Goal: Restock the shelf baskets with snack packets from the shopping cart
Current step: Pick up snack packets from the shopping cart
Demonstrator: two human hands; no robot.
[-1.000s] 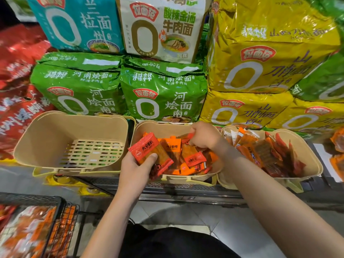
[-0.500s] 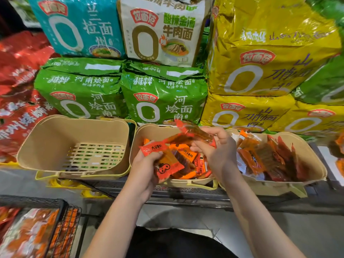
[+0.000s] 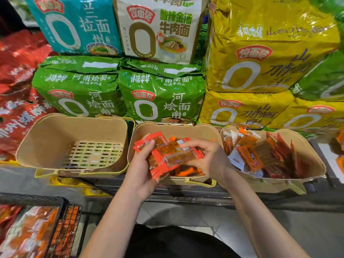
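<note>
Three beige baskets stand in a row on the shelf edge. The left basket (image 3: 55, 131) holds nothing. Above the middle basket (image 3: 178, 128), both my hands hold a small stack of orange-red snack packets (image 3: 173, 157). My left hand (image 3: 141, 170) grips the stack from below and the left. From the right, my right hand (image 3: 210, 159) closes on the same stack. More packets lie under my hands in that basket. The right basket (image 3: 307, 146) is filled with similar packets. The shopping cart (image 3: 63, 211) at bottom left carries more orange packets.
Large noodle multipacks in green (image 3: 158, 94), yellow (image 3: 260, 62), teal (image 3: 74, 25) and white (image 3: 158, 28) are stacked right behind the baskets. Red bags (image 3: 16, 86) pile up at the left. A metal shelf rail (image 3: 186, 192) runs below the baskets; grey floor lies beneath.
My right hand lifted a packet out of the middle basket and brought it onto the packet in my left hand. Both hands now hold the stack together above that basket.
</note>
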